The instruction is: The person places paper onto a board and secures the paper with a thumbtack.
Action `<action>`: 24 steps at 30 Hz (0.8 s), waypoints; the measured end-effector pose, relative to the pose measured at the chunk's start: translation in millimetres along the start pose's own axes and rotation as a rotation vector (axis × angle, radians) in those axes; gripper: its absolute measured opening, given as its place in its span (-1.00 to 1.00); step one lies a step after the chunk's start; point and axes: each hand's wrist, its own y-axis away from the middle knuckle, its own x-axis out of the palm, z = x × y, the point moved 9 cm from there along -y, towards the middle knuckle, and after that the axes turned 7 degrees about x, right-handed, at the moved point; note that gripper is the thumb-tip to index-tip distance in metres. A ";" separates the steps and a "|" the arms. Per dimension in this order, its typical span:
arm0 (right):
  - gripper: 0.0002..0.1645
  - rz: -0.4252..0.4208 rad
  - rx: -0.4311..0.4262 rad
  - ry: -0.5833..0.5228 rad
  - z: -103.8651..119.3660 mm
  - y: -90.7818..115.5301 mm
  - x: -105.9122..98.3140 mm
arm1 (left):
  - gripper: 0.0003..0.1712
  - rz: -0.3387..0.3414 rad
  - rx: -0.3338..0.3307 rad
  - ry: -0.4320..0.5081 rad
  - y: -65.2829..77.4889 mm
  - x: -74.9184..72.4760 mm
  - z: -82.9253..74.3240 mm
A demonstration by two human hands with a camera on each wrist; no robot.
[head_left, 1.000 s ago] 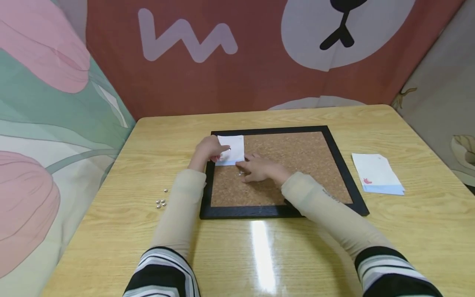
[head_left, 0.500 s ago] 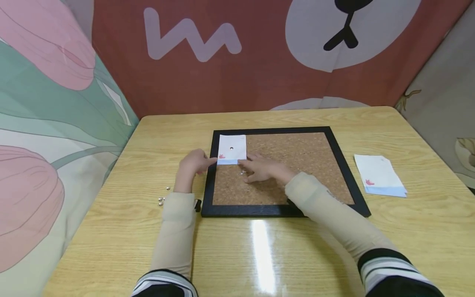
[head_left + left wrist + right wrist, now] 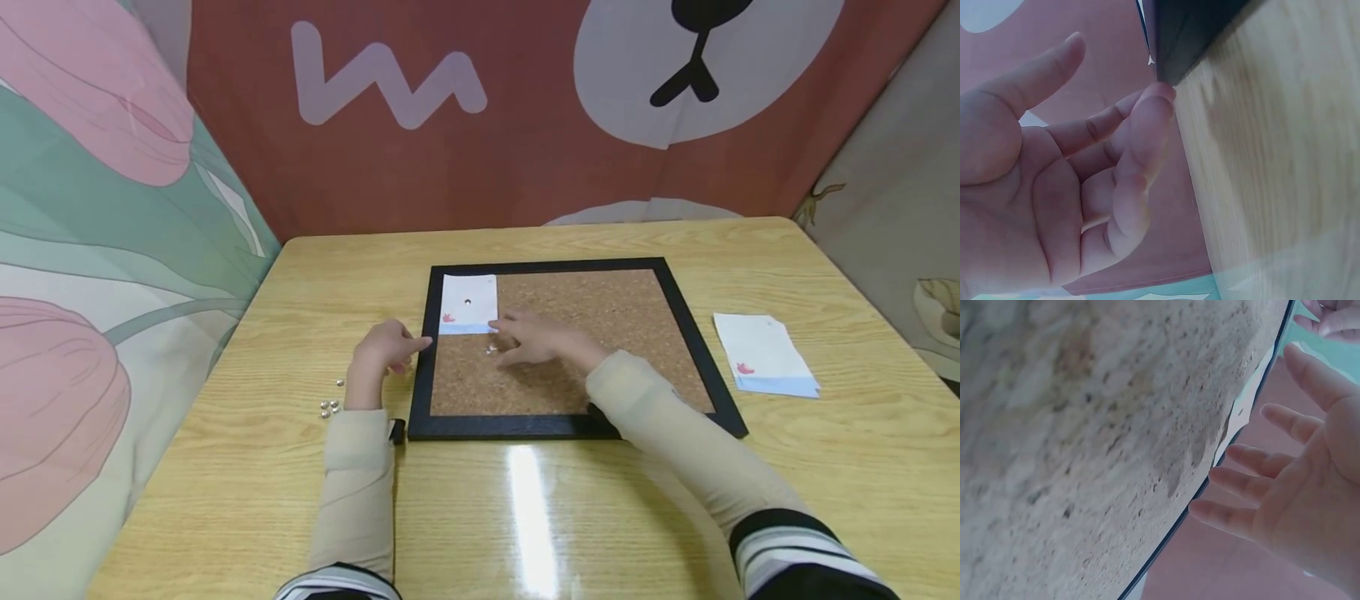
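Observation:
A white note sheet (image 3: 457,313) with a blue lower strip lies at the upper left of the black-framed corkboard (image 3: 577,427). One silver push pin (image 3: 468,302) stands near the sheet's middle. My left hand (image 3: 384,346) hovers beside the frame's left edge, thumb extended; in the left wrist view its fingers (image 3: 1147,125) bend loosely and hold nothing. Over the cork, my right hand (image 3: 543,340) spreads its fingers by the sheet's lower right corner; whether they touch it is unclear. Small shiny pieces (image 3: 491,349), too small to identify, lie beside that hand.
Several silver push pins (image 3: 330,408) lie on the wooden table (image 3: 465,517) left of the board, close to my left forearm. A stack of matching note sheets (image 3: 767,354) rests right of the board. Printed fabric (image 3: 510,167) hangs behind the table.
My left hand has left the sheet and drawn back left and toward me, exposing the pin. My right hand has shifted slightly right, off most of the sheet's corner.

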 end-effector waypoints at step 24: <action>-0.31 -0.201 0.101 -0.039 -42.6 36.0 -34.4 | -0.52 -0.001 0.025 0.036 4.9 -2.4 0.1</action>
